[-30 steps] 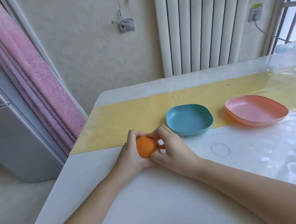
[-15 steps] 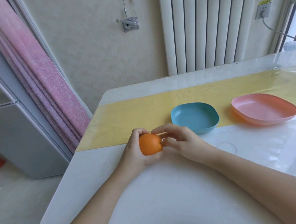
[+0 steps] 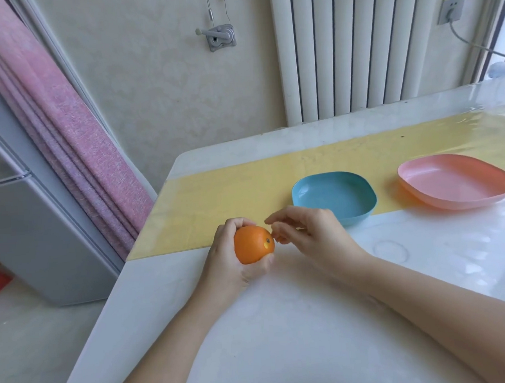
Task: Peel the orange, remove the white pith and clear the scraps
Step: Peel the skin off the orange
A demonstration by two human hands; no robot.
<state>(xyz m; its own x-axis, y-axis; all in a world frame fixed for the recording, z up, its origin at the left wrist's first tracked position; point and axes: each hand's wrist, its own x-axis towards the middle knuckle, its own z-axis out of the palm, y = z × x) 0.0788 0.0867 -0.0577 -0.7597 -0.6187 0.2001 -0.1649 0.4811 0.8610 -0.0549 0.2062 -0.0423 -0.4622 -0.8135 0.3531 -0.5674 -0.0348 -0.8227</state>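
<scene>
Your left hand (image 3: 228, 252) curls its fingers round the small, round, glossy-skinned orange (image 3: 252, 244), low over the smooth white table (image 3: 282, 336). Your right hand (image 3: 312, 232) hovers just beside the stem end, fingers loosely bent; I cannot tell whether they pinch a scrap. Peeling looks barely begun, with one pale nick showing. Next, dig a nail in there. The shallow blue plastic dish (image 3: 333, 194) sits near.
</scene>
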